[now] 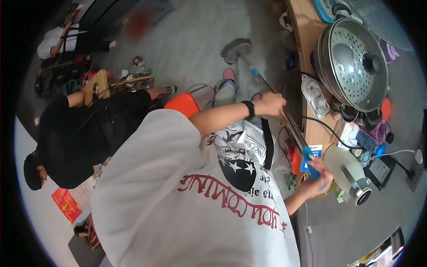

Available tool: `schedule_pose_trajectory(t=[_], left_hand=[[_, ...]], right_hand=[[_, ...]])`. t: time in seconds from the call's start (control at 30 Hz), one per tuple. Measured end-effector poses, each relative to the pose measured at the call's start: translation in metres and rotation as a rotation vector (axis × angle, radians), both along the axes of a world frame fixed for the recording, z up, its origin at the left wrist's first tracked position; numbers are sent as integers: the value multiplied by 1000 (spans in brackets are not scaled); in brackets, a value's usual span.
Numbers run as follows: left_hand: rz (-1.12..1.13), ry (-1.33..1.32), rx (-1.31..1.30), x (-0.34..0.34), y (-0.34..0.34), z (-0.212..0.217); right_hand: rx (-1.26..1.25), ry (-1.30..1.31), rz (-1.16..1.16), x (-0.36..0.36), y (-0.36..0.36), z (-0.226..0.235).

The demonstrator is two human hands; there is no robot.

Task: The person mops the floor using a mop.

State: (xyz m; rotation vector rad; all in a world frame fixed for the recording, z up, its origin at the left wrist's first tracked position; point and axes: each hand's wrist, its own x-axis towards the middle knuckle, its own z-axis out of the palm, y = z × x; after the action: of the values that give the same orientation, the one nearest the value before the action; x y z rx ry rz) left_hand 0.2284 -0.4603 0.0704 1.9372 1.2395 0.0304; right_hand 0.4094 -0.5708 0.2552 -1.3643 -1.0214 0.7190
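**Two hands on a long tool at the counter's edge**

Grey floor fills the background, with a wooden counter [308, 49] curving down the right side. Against its edge the person holds a long thin tool [294, 132], which looks like flat metal strips ending in a blue grip [308, 156]. The left hand [269, 104], with a dark band on its wrist, is closed round the upper end. The right hand [318, 179] is wrapped round the blue grip at the lower end, just beside a pale bottle-shaped appliance [349, 171].

To my eye, the work goes best with both fists firm and the tool steered along its length, clear of the black cable [327, 129] that loops over the counter (a snag there could drag the small things nearby).

Behind the blue grip, a blue-and-white card [315, 150] stands at the counter's edge. Soft packets in white, blue and pink [362, 135] crowd under the big steamer pot [351, 62], and an orange disc [386, 109] sits against its rim. A red sheet with yellow marks [66, 204] lies on the floor at the far left, near another person in black [84, 129]. A mop [236, 49] rests by the feet.
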Motion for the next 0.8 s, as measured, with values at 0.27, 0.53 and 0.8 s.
schedule_pose_trajectory(t=[0.27, 0.53, 0.8], left_hand=[[-221, -108, 23, 69, -36, 32], [162, -108, 43, 45, -27, 5], [725, -82, 125, -129, -33, -27]], right_hand=[[317, -160, 23, 39, -38, 27], [277, -15, 255, 62, 29, -12], [150, 152, 628, -105, 113, -53]])
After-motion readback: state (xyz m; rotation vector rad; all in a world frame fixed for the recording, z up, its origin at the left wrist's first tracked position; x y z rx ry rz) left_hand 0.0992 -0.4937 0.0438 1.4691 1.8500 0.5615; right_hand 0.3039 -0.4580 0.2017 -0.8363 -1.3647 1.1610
